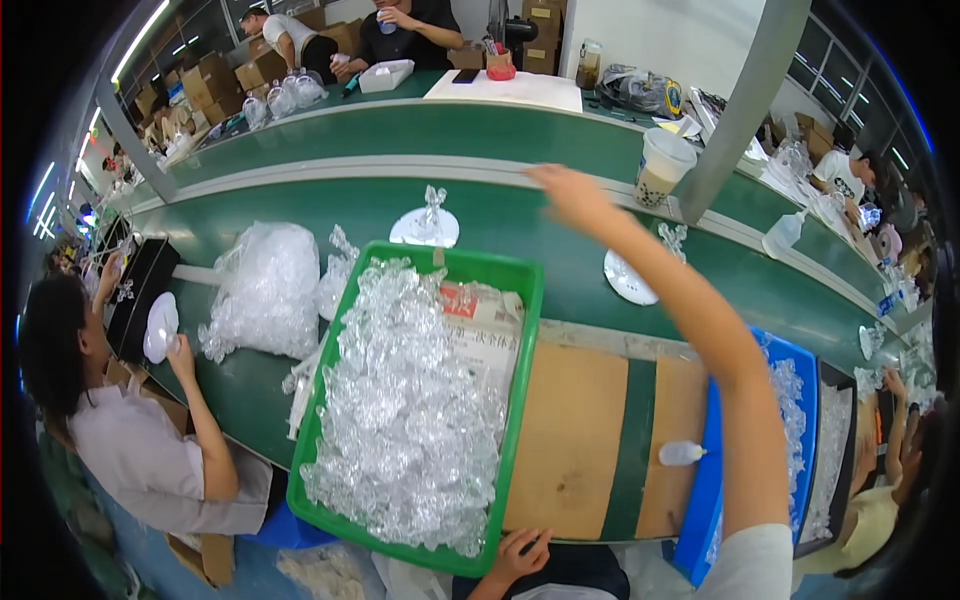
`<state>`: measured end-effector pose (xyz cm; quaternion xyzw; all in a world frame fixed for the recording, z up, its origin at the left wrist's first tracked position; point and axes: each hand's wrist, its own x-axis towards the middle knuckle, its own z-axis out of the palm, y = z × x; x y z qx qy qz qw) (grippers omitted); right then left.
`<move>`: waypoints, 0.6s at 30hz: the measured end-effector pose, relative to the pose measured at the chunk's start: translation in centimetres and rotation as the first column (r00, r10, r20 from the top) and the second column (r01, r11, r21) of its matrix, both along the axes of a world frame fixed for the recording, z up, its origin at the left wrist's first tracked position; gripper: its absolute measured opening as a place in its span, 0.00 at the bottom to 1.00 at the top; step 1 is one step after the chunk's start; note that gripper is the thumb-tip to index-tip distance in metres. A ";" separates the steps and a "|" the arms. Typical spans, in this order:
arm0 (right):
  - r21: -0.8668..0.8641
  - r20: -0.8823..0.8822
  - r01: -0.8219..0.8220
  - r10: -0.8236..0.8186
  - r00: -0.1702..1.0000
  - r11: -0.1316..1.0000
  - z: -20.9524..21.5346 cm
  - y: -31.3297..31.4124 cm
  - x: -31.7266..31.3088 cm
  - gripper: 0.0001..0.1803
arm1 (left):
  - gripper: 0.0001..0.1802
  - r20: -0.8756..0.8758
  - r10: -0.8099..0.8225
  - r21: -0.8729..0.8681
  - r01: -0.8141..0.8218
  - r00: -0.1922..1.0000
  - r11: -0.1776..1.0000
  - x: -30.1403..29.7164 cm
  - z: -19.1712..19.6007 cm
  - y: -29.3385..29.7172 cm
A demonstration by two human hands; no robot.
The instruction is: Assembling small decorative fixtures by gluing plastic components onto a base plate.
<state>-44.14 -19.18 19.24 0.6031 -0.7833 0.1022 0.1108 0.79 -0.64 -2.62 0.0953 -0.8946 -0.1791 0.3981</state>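
My right hand [575, 198] reaches far out over the green conveyor belt, beyond the tub, blurred by motion; whether its fingers hold anything cannot be made out. Low by the table's near edge, my left hand [522, 553] rests beside the green tub's corner, fingers loosely bent and apart, nothing visible in them. The green plastic tub [532, 340] holds a heap of clear plastic figure pieces [400, 420] over a sheet of newspaper [485, 335]. Behind it stands a white round base with a clear figure [425, 225]. Another white base [630, 278] lies partly behind my right forearm.
Cardboard sheets [565, 440] cover the table, with a small dropper bottle [682, 454] on them. A blue bin [712, 480] of clear pieces stands at right. A drink cup [664, 165] sits beside a metal post [745, 110]. At left, a co-worker [165, 440] holds a white disc near a bulging clear bag [265, 285].
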 end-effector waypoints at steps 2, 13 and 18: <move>-0.088 0.116 -0.104 0.114 0.987 0.991 -0.8 -6.1 2.6 0.43 | 0.17 0.051 -0.034 -0.061 0.037 0.998 0.997 0.5 -1.5 0.0; 0.027 0.401 0.555 -0.518 0.756 0.831 -2.4 -4.6 -8.9 0.28 | 0.19 0.054 -0.049 -0.048 0.052 0.997 0.997 0.0 -1.8 0.5; 0.093 0.444 0.191 -0.213 0.870 0.977 0.9 12.5 -8.7 0.21 | 0.20 0.013 -0.053 0.122 0.051 0.999 0.991 -0.1 -0.6 0.2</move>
